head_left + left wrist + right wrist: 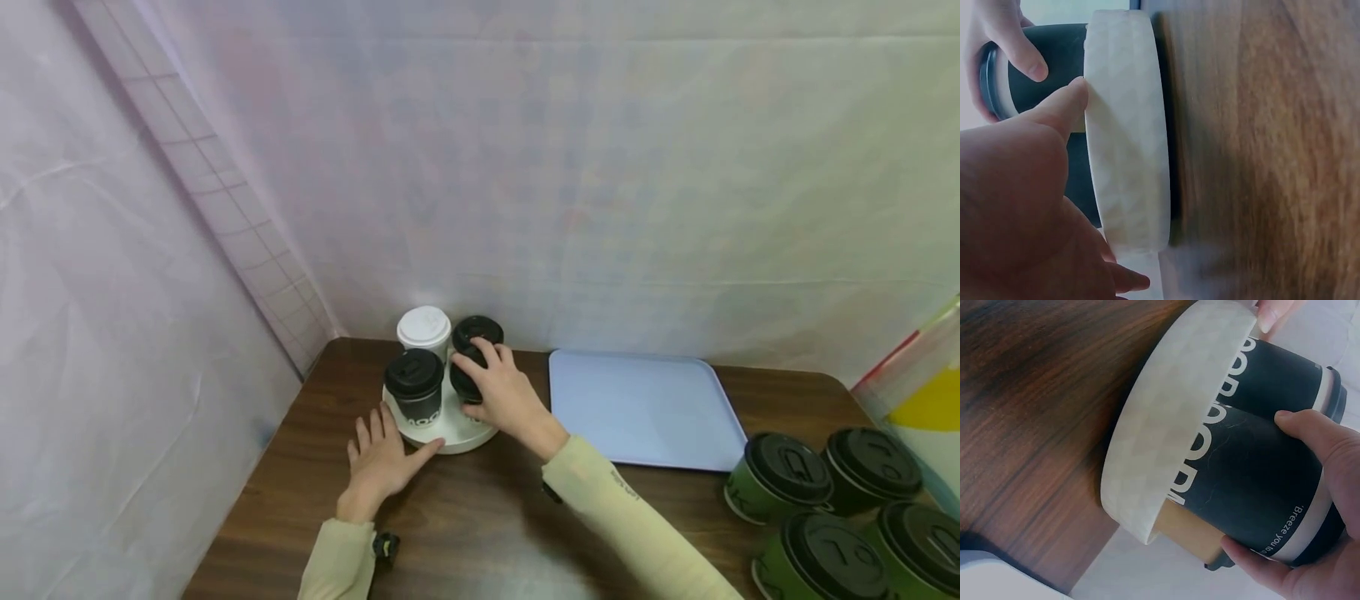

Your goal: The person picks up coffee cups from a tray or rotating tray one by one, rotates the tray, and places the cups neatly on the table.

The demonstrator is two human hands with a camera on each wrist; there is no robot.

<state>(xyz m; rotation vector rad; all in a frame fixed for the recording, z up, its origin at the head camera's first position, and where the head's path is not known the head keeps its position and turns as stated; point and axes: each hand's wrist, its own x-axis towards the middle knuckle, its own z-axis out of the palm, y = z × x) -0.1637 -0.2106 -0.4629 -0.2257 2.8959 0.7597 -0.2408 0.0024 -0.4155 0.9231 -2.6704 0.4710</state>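
A round white stand (455, 442) with a faceted side carries several lidded paper cups. My right hand (508, 400) grips a dark cup (1247, 462) with white lettering at the stand's right front, thumb and fingers round its upper part. My left hand (382, 462) has its fingers spread at the stand's left front, the thumb touching the rim. Beside that hand stands another dark cup (416, 387) with a black lid. Behind are a white-lidded cup (424, 327) and a black-lidded cup (477, 329), whose brown body (1191, 531) shows in the right wrist view.
A pale blue tray (645, 408) lies on the wooden table (480, 533), right of the stand. Several green cups (780, 479) with black lids stand at the right front. White sheeting (600, 167) hangs along the back and left.
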